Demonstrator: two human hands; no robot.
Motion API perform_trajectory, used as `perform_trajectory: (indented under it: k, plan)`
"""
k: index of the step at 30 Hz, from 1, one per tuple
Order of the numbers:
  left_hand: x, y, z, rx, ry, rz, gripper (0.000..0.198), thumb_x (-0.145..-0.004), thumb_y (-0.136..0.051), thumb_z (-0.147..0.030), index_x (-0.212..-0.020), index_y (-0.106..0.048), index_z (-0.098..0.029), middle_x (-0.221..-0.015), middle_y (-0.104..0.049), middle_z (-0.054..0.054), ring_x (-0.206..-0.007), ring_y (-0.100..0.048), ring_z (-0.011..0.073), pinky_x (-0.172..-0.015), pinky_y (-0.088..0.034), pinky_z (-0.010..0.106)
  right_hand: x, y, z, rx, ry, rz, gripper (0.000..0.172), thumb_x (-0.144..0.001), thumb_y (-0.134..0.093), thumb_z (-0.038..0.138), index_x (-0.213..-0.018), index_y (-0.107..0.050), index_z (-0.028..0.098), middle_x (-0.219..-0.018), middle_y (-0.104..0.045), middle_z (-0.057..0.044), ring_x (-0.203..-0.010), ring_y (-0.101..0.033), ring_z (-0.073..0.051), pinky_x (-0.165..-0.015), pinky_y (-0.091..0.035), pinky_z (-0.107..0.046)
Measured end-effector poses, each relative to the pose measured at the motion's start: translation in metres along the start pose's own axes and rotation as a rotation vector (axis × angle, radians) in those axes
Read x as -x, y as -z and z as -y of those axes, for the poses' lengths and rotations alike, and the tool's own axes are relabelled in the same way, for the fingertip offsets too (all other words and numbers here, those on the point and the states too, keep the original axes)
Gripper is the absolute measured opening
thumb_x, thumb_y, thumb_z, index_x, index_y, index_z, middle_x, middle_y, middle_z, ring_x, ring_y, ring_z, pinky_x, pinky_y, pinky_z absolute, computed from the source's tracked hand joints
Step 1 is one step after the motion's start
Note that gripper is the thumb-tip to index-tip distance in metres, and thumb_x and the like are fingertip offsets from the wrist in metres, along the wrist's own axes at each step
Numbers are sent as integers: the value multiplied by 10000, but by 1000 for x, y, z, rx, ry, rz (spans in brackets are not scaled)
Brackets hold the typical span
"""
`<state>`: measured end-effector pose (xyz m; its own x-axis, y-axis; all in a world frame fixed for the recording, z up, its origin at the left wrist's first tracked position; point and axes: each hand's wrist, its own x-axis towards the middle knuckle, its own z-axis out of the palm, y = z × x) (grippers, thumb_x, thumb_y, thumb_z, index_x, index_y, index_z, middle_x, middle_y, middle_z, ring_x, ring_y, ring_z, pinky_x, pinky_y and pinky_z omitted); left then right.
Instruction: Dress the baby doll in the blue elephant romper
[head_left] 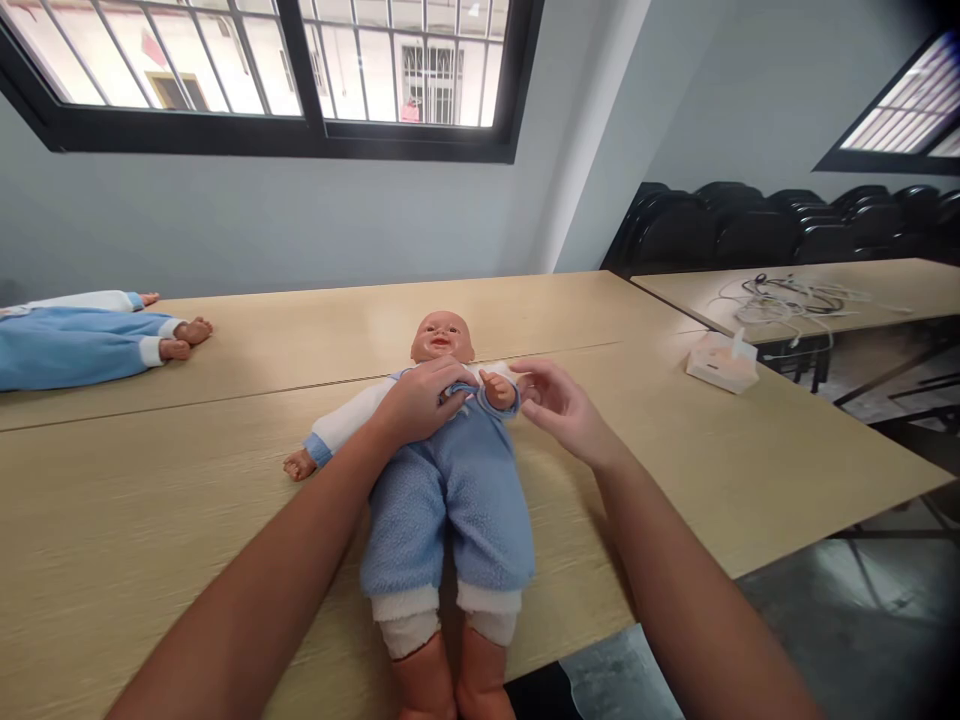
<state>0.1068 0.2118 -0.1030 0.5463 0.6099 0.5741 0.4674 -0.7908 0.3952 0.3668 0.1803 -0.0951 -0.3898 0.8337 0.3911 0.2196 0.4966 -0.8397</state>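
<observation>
A baby doll [450, 490] in a blue fleece suit with white cuffs lies on its back on the wooden table [150, 500], head away from me, legs over the near edge. My left hand [420, 400] rests on the doll's chest, fingers curled onto the suit's collar. My right hand [559, 405] hovers beside the doll's raised left arm, fingers apart, close to its small hand; whether it touches the sleeve I cannot tell.
A second doll [90, 340] in blue clothing lies at the far left of the table. A tissue box [724, 362] sits at the right. A neighbouring table holds tangled cables [795, 298]. Black chairs [750, 230] line the wall. The table's edge drops off at right.
</observation>
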Motion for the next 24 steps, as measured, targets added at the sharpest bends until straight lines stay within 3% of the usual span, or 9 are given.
perform_trajectory:
  k: [4, 6, 9, 12, 14, 18, 24]
  plan:
    - [0, -1, 2, -20, -6, -2, 202, -983, -547, -225, -1100, -712, -233, -1097, -745, 51, -1046, -683, 209, -928, -529, 334, -2, -5, -1, 366, 161, -67, 351, -896, -759, 413, -1199, -679, 254, -1285, -650, -115, -1277, -565, -312, -1150, -413, -519]
    - [0, -1, 0, -74, -39, 3, 221, -1005, -530, -219, -1110, -723, -240, -1103, -737, 52, -1041, -680, 204, -903, -525, 324, -4, -5, -7, 379, 123, -206, 354, -928, -713, 415, -1229, -665, 235, -1278, -676, -122, -1280, -576, -311, -1170, -394, -522]
    - [-2, -2, -8, -251, -179, 42, 263, -1048, -496, -213, -1084, -751, -264, -1076, -727, 56, -986, -669, 202, -848, -506, 325, -8, -6, -21, 278, 21, -415, 516, -978, -636, 442, -1428, -558, 201, -1404, -632, -150, -1339, -562, -294, -1162, -421, -481]
    - [-3, -4, -18, -424, -321, 51, 266, -1070, -498, -238, -1028, -759, -266, -1030, -726, 57, -938, -655, 203, -842, -486, 342, -11, -13, -31, 292, 7, -491, 584, -995, -609, 455, -1514, -502, 211, -1517, -560, -151, -1381, -536, -293, -1135, -458, -463]
    - [-2, -5, -22, -447, -344, -28, 251, -1071, -507, -232, -1016, -750, -260, -1035, -734, 50, -934, -656, 197, -855, -485, 346, -12, -21, -33, 373, 79, -440, 570, -993, -616, 413, -1525, -512, 234, -1518, -569, -137, -1370, -542, -303, -1150, -442, -492]
    - [1, -7, -19, -346, -297, -245, 192, -1039, -550, -178, -1053, -729, -247, -1079, -756, 47, -965, -683, 194, -885, -508, 354, -11, -30, -28, 465, 239, -144, 489, -993, -589, 260, -1481, -578, 285, -1419, -646, -105, -1318, -566, -304, -1152, -427, -529]
    - [-3, -9, -19, -38, -231, -319, 133, -931, -663, -123, -997, -709, -229, -1039, -778, 40, -1012, -718, 191, -927, -549, 347, -9, -17, -17, 396, 239, -25, 499, -925, -608, 188, -1413, -627, 287, -1370, -653, -97, -1277, -571, -304, -1122, -438, -530]
